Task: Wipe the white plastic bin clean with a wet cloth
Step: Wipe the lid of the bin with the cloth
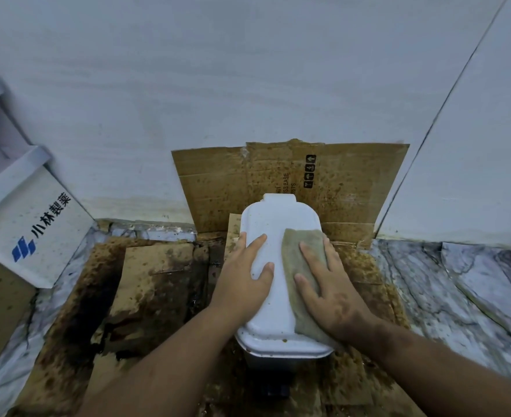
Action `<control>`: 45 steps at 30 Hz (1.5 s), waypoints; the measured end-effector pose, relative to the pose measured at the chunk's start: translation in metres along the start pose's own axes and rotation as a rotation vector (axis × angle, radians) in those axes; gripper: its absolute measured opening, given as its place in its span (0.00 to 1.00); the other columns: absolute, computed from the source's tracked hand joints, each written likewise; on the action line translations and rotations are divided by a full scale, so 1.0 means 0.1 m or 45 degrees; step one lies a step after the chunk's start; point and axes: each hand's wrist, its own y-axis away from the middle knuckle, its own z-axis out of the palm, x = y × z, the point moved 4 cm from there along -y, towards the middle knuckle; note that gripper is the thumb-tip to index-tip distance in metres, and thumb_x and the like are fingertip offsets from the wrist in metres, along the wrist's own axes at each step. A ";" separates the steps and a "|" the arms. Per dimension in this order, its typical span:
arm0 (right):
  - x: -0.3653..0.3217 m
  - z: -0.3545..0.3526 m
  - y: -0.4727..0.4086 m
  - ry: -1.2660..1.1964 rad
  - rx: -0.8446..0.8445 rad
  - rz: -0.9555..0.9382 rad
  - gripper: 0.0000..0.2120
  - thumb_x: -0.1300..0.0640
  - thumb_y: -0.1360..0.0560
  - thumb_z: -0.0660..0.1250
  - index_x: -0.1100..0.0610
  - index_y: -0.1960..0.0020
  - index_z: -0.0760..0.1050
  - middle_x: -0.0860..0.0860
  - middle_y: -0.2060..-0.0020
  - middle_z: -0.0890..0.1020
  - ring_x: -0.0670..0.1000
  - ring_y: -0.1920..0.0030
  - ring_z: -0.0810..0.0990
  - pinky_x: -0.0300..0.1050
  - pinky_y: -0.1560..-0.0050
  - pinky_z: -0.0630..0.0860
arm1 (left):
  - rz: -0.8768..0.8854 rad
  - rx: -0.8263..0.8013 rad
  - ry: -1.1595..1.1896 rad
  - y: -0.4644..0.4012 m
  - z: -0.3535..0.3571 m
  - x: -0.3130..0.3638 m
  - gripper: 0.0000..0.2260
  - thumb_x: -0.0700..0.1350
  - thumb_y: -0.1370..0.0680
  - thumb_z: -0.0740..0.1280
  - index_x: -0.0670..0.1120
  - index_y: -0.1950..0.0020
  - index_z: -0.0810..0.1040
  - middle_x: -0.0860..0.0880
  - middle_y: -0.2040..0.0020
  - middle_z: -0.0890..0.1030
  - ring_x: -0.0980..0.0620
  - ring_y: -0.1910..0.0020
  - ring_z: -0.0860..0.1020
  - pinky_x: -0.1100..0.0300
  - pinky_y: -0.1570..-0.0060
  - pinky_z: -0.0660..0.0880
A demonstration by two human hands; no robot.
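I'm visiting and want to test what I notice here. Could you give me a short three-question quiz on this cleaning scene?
1. True or false: the right hand presses the cloth flat on the white bin.
2. What lies under the bin: A) stained cardboard, B) a towel, C) a tray?
3. Which hand touches the bin without a cloth?

Key: 1 true; 2 A; 3 the left hand.

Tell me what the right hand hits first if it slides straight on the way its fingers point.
Likely nothing on the bin lid; past its far edge, the right hand would probably meet the stained cardboard against the wall.
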 end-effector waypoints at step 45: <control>-0.17 -0.28 -1.78 0.208 -0.020 0.047 0.28 0.34 0.22 0.54 0.43 0.25 0.63 0.54 0.31 0.73 0.58 0.33 0.73 0.53 0.33 0.68 | -0.036 -0.014 -0.013 -0.04 -0.01 0.00 0.28 0.65 0.24 0.60 0.70 0.24 0.60 0.63 0.18 0.50 0.53 0.22 0.61 0.43 0.28 0.67</control>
